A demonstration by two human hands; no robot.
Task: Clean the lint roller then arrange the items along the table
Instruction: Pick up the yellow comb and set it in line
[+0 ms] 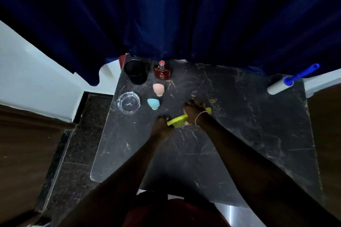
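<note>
A yellow-green brush point(178, 120) lies across the middle of the black marble table point(239, 125). My right hand point(194, 110) is closed over its handle, and my left hand point(162, 125) touches its bristled head end. The lint roller point(280, 84), white with a blue handle, lies at the table's far right corner, away from both hands. A pink sponge point(157, 88) and a blue sponge point(154, 103) stand left of the brush.
A black cup point(135, 72) and a red perfume bottle point(163, 73) stand at the far left edge. A glass ashtray point(128, 102) sits near the left edge. A dark blue curtain point(184, 14) hangs behind the table.
</note>
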